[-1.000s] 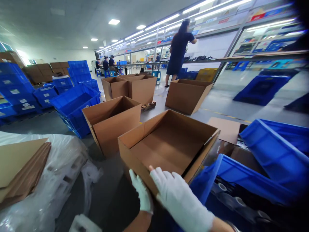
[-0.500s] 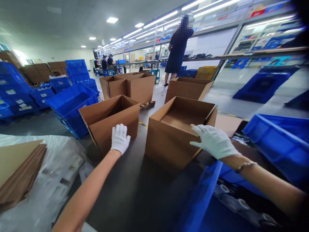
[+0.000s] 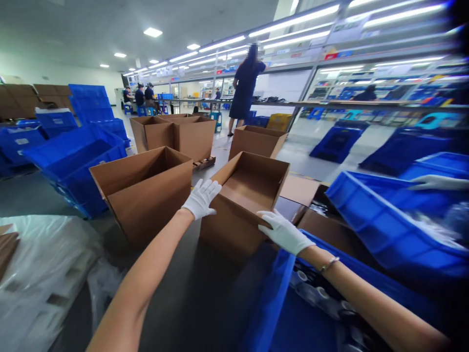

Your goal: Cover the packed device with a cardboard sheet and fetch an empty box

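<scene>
Bright, even light falls from ceiling panels and long tube strips, casting soft shadows. The wide lens bends the edges; the right side smears with blur, well beyond the fingers.

A brown cardboard box is sitting upright on the dark floor, a bit turned so one corner is pointing toward the camera. Its top is standing open, and its flaps are sticking up around the opening. The inside is showing bare brown cardboard with nothing in it. It is standing just beside a bigger open brown box on its left and a blue plastic bin on its right.
</scene>
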A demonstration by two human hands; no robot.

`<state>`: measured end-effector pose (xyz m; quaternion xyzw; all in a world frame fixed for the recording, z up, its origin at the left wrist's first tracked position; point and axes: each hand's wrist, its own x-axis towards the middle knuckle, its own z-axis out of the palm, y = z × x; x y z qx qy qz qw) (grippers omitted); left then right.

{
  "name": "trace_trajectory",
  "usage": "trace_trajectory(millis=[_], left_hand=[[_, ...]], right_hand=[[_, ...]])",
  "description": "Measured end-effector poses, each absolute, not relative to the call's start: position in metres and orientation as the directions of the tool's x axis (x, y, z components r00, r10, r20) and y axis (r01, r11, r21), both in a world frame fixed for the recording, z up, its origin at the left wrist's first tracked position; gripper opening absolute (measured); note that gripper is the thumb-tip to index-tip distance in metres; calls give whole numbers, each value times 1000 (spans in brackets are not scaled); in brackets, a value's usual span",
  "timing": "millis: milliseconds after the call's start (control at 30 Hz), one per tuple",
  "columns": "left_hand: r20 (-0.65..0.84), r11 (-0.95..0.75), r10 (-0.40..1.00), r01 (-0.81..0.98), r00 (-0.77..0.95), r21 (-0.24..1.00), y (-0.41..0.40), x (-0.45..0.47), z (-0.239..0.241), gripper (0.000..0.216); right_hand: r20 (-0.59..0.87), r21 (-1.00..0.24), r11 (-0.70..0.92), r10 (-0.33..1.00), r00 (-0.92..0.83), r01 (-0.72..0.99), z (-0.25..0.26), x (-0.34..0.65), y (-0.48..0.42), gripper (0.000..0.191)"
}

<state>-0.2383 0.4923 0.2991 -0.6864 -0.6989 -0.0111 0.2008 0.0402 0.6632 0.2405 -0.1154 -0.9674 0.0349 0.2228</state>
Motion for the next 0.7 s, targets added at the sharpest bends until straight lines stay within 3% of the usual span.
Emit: trace_trajectory(millis=[133,267,367,500,600,667,700], left_hand=[[171,31,985,970,11,-240,528,-211,311,31],[119,-32,990,960,68,-279,480,-190,310,12],[137,7,990,962,32,-275,431,-163,301,22],[166,111,983,975,-79,-194,389,-147,288,29],[222,290,941,948,-256,-135,375,-164,282,37],[282,422,871,907,-402,-11,376,-180,279,60],[279,467,831,876,-481,119,379,-186,277,68]], right_hand=[[408,-98,974,226,-885,203,248,47,642,17],[374,-51,991,132,-918,122,239,66,610,13],[371,-25,993,114,-922,113,230,81,593,16],[469,-82,927,359,-807,365,239,86,595,14],[522,-119,858,482,-703,500,255,79,601,21],[567,-137,813,533,-628,566,259,73,605,37],[589,-182,786,568,-574,591,257,71,607,50]])
